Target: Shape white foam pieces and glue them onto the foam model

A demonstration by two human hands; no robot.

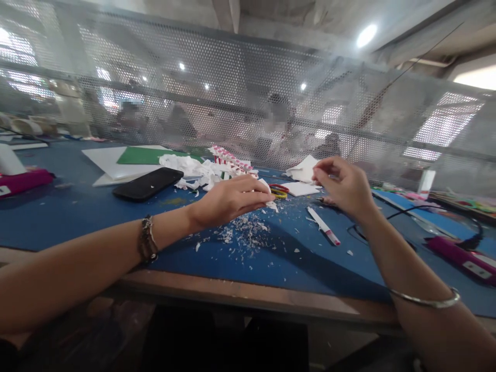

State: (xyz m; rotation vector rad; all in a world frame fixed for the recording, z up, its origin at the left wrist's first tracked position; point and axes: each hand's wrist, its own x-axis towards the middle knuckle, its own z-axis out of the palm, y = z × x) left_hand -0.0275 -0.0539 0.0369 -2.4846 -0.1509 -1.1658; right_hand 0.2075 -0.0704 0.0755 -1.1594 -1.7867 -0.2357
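1. Left hand [232, 199]: low over the blue counter [77, 217], fingers closed on a small white scrap [272, 205] that sticks out past the fingertips.
2. Right hand [343, 186]: raised just beside the left, thumb and fingers pinched together. Cannot tell if anything is between them.
3. Paper bits [244, 232] are scattered on the counter below the left hand.
4. Scissors [279, 191] with yellow and red handles lie between the hands, just behind the scrap.
5. Pen [323, 226] lies on the counter under the right hand.
6. Black phone [147, 183] lies to the left, near crumpled paper [194, 169] and a green sheet [145, 155].
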